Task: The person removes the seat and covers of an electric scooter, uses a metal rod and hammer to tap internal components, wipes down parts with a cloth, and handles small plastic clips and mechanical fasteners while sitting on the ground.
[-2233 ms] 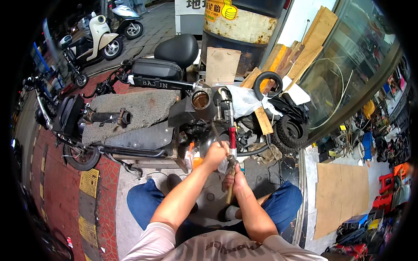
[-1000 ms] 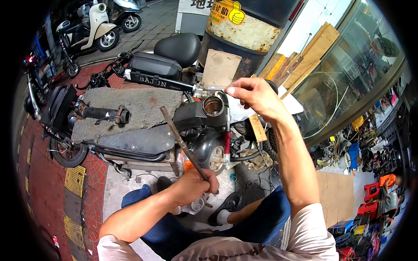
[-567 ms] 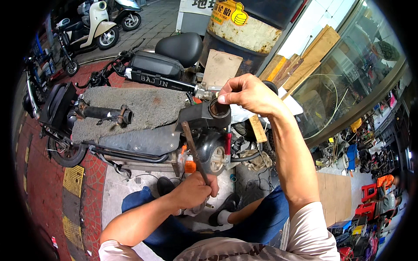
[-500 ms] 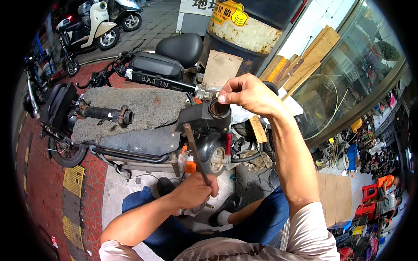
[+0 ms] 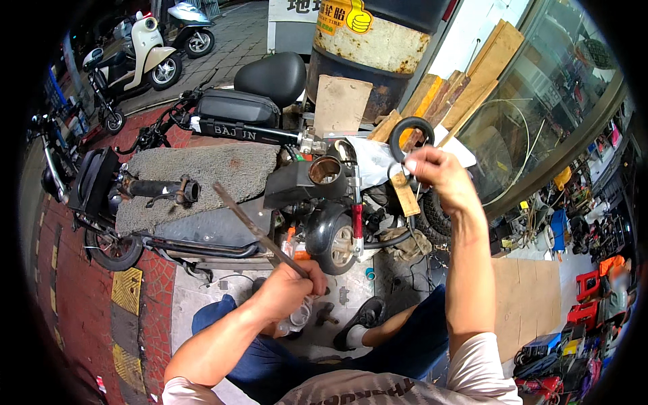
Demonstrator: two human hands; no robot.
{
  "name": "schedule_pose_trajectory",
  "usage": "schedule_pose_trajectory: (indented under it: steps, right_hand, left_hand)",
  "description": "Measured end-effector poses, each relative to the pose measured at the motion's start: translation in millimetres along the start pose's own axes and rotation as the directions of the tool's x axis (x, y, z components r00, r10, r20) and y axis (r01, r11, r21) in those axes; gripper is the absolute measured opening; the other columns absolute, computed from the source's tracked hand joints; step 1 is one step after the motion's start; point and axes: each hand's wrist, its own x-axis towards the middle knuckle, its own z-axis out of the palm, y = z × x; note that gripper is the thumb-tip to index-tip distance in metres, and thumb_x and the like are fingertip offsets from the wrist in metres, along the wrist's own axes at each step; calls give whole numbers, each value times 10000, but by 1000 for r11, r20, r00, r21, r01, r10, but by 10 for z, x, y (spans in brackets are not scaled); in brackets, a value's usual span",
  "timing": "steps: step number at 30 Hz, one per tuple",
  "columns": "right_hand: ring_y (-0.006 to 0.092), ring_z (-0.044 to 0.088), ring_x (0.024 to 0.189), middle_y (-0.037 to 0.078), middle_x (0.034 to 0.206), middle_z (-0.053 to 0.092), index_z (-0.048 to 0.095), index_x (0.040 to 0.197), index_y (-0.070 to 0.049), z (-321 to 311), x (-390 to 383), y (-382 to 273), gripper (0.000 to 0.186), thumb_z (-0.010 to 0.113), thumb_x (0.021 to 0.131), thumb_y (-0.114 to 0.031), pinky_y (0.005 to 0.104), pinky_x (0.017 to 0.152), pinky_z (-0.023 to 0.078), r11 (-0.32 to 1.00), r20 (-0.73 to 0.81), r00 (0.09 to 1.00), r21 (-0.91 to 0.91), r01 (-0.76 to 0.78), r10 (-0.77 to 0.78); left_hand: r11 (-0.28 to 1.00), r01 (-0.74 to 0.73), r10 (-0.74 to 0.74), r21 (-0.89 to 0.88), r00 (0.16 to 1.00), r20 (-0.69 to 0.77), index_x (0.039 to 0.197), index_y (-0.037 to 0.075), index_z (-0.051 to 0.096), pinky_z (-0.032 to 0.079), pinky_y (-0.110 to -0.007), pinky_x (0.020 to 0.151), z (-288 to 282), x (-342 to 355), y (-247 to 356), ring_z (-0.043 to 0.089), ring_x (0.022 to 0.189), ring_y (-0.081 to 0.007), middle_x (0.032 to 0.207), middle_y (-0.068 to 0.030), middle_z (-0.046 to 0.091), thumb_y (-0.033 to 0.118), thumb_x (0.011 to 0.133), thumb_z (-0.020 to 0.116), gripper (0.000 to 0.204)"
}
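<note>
Head view: from where I stand, the left hand (image 5: 291, 289) grasps one rod (image 5: 255, 228), slanting up and left from it. The right hand (image 5: 439, 177) pinches one thin ring (image 5: 389, 173) on its left side. Farther left: one housing (image 5: 291, 183). Just beyond that hand: one tyre (image 5: 411, 122).

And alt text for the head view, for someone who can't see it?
A person's left hand holds a brown rod, while the right hand pinches what looks like a thin dark ring. Ahead, a dark tube lies on a grey mat over a scooter's deck.
</note>
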Motion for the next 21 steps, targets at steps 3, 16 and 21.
schedule_pose_trajectory:
  steps: [3, 16, 21]
  right_hand:
    - [81, 587, 712, -6, 797, 701, 752, 899, -43, 49, -195, 882, 58, 775, 884, -94, 259, 690, 479, 996, -20, 996, 24, -83, 83]
    - [325, 732, 941, 147, 960, 770, 811, 960, -116, 1401, -1239, 3928, 286, 837, 772, -331, 446, 838, 560, 704, -59, 768, -362, -611, 637]
    - [348, 728, 998, 171, 1055, 764, 804, 1018, -96, 1541, -1360, 4266, 324, 816, 803, -338, 446, 843, 569, 633, -19, 691, -384, -672, 723]
  left_hand:
    - [995, -65, 62, -78, 997, -42, 768, 3, 596, 491, -303, 604, -6, 55, 71, 572, 712, -196, 785, -110, 591, -116, 750, 475, 171]
    - [980, -141, 99, -141, 959, -266, 745, 6, 559, 521, -320, 529, 143, 205, 176, 545, 592, -185, 770, -134, 570, -77, 826, 546, 117]
    - [991, -68, 44, -112, 977, -210, 761, 7, 591, 509, -311, 552, 252, 257, -15, 558, 632, -190, 799, -129, 590, -51, 870, 580, 124]
